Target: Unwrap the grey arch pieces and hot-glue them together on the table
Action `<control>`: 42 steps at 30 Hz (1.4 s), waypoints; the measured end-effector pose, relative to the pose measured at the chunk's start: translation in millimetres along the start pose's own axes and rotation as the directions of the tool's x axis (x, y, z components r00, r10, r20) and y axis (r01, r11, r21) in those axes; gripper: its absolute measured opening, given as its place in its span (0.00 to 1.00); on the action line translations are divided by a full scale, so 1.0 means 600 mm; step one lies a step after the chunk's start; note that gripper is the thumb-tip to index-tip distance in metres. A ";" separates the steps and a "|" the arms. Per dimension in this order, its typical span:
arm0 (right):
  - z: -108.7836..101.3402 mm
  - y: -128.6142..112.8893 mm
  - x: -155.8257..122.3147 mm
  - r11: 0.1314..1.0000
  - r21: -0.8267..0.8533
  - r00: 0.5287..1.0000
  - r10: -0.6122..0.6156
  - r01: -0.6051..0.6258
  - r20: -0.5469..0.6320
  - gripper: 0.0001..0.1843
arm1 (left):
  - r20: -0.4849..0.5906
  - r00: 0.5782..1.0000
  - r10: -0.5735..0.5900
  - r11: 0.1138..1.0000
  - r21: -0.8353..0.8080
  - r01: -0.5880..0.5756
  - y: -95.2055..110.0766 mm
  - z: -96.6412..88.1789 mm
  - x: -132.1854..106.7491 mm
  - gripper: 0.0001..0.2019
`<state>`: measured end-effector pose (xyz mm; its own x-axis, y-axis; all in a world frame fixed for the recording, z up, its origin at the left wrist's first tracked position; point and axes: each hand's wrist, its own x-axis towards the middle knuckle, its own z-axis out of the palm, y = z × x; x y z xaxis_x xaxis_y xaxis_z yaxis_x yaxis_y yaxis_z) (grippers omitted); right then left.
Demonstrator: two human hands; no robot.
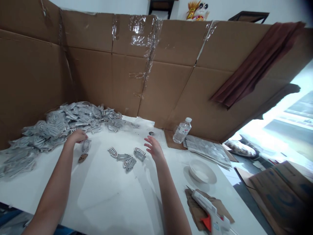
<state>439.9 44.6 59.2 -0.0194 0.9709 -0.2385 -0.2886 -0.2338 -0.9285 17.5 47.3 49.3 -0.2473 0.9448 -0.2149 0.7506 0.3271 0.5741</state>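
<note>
A large heap of grey, silver-looking cut-out pieces spreads along the left side of the white table. My left hand rests palm down at the heap's front edge with its fingers curled, and whether it holds anything is hidden. Just below it lie a grey piece and a small brown piece. My right hand hovers with its fingers spread, holding nothing. Several looser grey pieces with dark outlines lie on the table just left of and below it.
A cardboard wall stands behind the table, with a dark red cloth draped on it. On the right are a plastic water bottle, a stack of papers, a white bowl and a glue gun.
</note>
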 end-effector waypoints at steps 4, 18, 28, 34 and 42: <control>0.026 0.009 -0.021 0.992 -0.125 0.990 0.014 0.004 0.138 0.17 | 0.148 0.973 0.177 0.978 -0.136 -0.157 0.080 0.015 -0.037 0.13; 0.084 0.044 -0.049 0.801 -0.578 0.821 0.219 0.157 0.528 0.09 | 0.298 0.820 0.488 0.807 -0.512 -0.294 0.218 0.109 -0.114 0.16; 0.083 0.069 -0.027 0.689 -0.691 0.876 0.173 0.220 0.451 0.07 | 0.352 0.781 0.516 0.784 -0.560 -0.267 0.225 0.118 -0.120 0.19; 0.078 0.064 -0.030 0.665 -0.699 0.885 0.123 0.262 0.449 0.07 | 0.335 0.810 0.481 0.815 -0.512 -0.272 0.212 0.130 -0.100 0.21; 0.077 0.042 -0.038 0.705 -0.638 0.880 0.042 0.309 0.472 0.08 | 0.398 0.797 0.454 0.858 -0.437 -0.270 0.187 0.148 -0.067 0.22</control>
<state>388.9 18.6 54.4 -0.4812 0.8691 -0.1141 0.4015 0.1028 -0.9101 166.0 44.1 52.5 0.3873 0.8939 -0.2257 0.4428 0.0344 0.8960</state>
